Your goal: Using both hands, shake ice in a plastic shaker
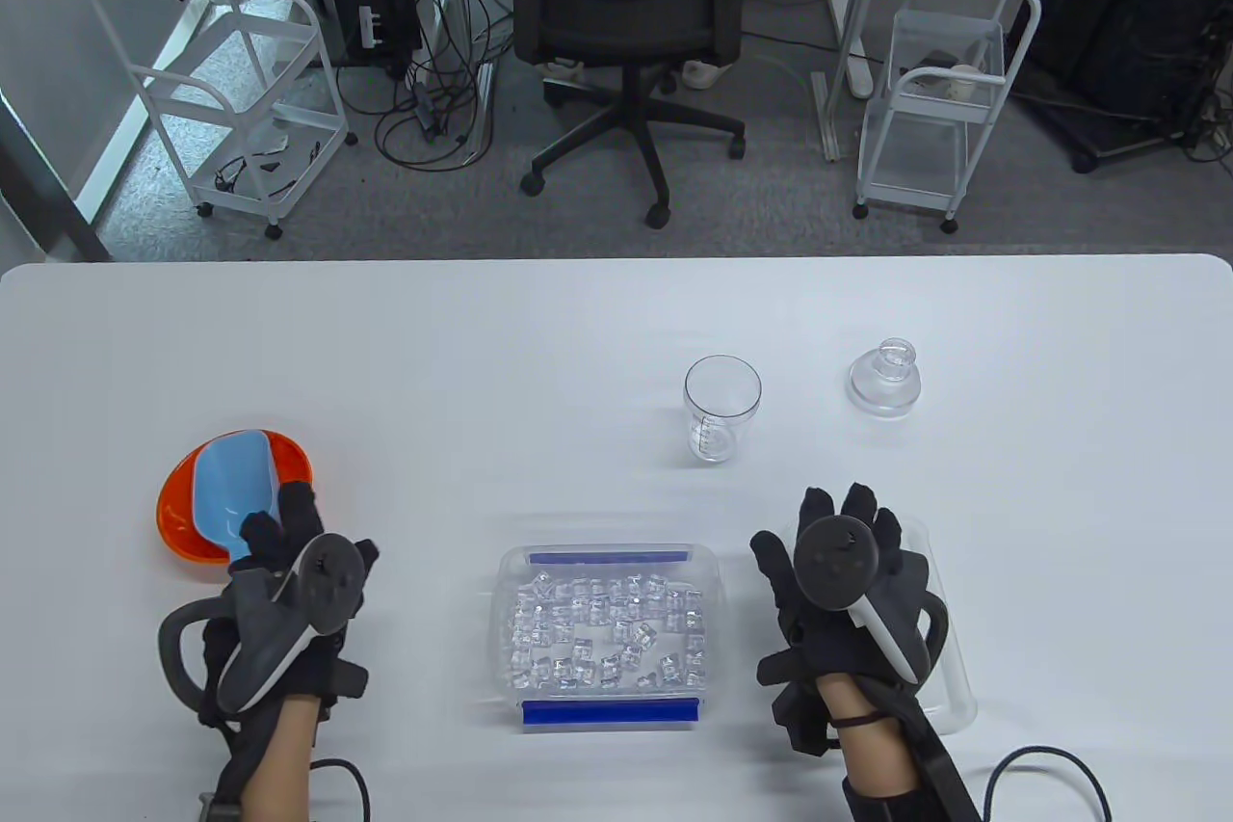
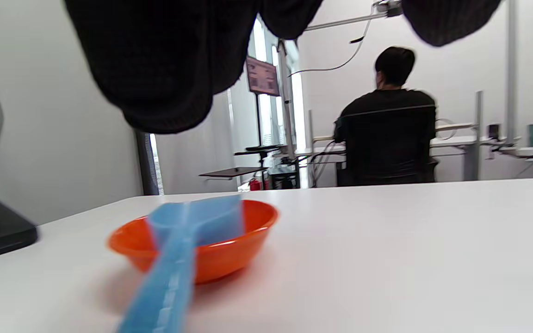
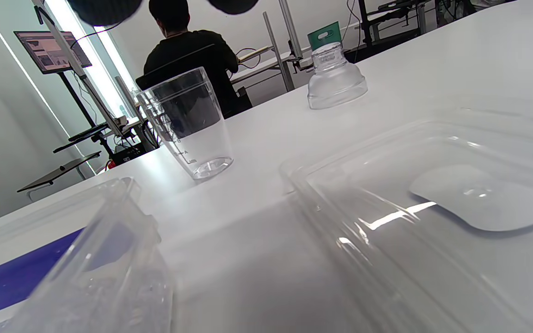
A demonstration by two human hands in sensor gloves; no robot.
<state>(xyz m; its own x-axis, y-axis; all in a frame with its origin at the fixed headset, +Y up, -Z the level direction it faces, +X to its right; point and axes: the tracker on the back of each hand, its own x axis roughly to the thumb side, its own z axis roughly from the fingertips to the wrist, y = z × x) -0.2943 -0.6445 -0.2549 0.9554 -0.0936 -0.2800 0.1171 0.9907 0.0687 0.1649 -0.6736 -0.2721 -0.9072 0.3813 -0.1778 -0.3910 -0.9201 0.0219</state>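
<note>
The clear plastic shaker cup (image 1: pixel 722 406) stands upright and empty right of the table's middle; it also shows in the right wrist view (image 3: pixel 188 125). Its clear domed lid (image 1: pixel 884 377) sits apart to the right, also in the right wrist view (image 3: pixel 336 78). A clear tub (image 1: pixel 503 629) with blue strips holds several ice cubes (image 1: pixel 607 624) at the front centre. A blue scoop (image 1: pixel 234 480) lies in an orange bowl (image 1: pixel 171 514). My left hand (image 1: pixel 299 533) hovers over the scoop's handle (image 2: pixel 169 286), fingers (image 2: pixel 155 69) apart from it. My right hand (image 1: pixel 838 523) is spread open over the tub's clear lid (image 1: pixel 949 668).
The tub's near corner (image 3: pixel 86 259) and its lid (image 3: pixel 433 208) fill the right wrist view's foreground. Beyond the table's far edge are an office chair (image 1: pixel 626 3) and two white carts (image 1: pixel 241 90). A cable (image 1: pixel 1050 764) trails by the right wrist.
</note>
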